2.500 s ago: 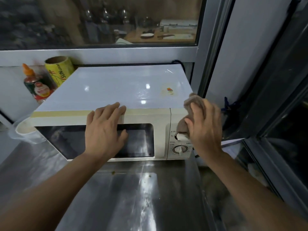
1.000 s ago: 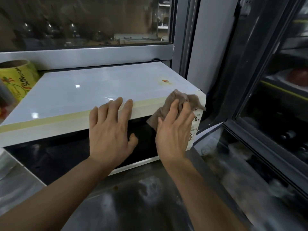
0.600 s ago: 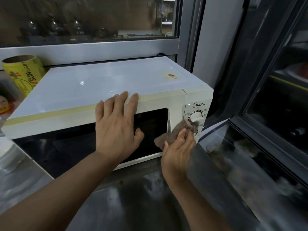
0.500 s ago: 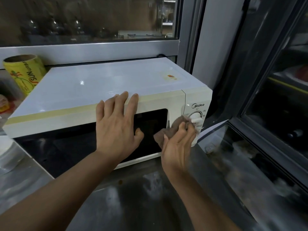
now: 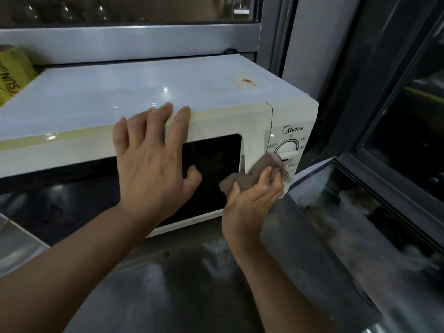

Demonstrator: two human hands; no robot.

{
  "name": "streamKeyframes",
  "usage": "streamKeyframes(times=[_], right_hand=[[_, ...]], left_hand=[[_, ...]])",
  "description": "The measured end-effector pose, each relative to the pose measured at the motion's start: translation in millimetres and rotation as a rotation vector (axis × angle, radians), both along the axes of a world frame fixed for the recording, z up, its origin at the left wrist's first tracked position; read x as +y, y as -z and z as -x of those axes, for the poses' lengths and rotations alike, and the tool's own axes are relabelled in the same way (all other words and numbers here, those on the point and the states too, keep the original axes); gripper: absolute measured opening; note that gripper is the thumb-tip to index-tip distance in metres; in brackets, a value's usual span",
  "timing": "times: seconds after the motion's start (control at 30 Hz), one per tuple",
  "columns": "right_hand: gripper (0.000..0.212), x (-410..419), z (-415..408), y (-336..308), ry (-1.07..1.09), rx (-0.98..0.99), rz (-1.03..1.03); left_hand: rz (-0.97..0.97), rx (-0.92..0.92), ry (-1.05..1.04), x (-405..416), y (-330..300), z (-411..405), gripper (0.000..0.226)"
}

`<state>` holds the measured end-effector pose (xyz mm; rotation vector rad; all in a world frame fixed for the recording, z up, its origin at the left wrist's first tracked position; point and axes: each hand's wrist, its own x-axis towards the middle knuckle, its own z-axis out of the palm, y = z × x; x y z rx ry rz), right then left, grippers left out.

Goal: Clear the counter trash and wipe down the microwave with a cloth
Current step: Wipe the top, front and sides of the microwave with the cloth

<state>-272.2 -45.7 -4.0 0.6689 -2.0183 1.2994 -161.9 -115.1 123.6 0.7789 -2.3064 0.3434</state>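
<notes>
Counter (image 5: 182,292): a steel top filled the lower half of the frame, smeared and reflective, with a small crumb in front of the oven
Microwave (image 5: 149,92): a white oven sat on the counter across the centre and left of the frame, its dark door window facing the camera and its control panel at the right end
Left hand (image 5: 153,162): lay flat against the door at centre frame, fingers straight and spread, fingertips reaching over the top front edge, thumb on the glass, holding nothing
Right hand (image 5: 252,200): was at centre right, fingers curled round the cloth, pressing it against the lower part of the control panel
Roll (image 5: 13,73): a yellow printed roll stood at the far left edge, just beside the oven, partly cut off
Cloth (image 5: 254,174): a brown rag was bunched in the right hand, touching the panel just under the upper dial
Dial (image 5: 287,146): a white knob sat below the Midea logo, uncovered
Sticker (image 5: 246,81): a small orange mark sat on the oven top, upper right
</notes>
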Motion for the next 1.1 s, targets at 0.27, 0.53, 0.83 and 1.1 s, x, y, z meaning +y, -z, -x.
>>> streamKeyframes(times=[0.27,0.53,0.83,1.1], right_hand=[[0.062,13,-8,38,-0.117,-0.275,-0.086],[0.033,39,-5,56,-0.276,-0.341,-0.31],[0.055,85,-1,-89,-0.237,-0.187,0.111],[0.032,35,48,-122,-0.028,-0.093,-0.076]], left_hand=[[-0.003,-0.025,-0.02,4,-2,1,0.081],[-0.037,-0.106,-0.044,11,-11,-3,0.085],[-0.11,-0.112,-0.034,22,-28,-2,0.079],[-0.05,-0.192,0.044,27,-17,20,0.088]])
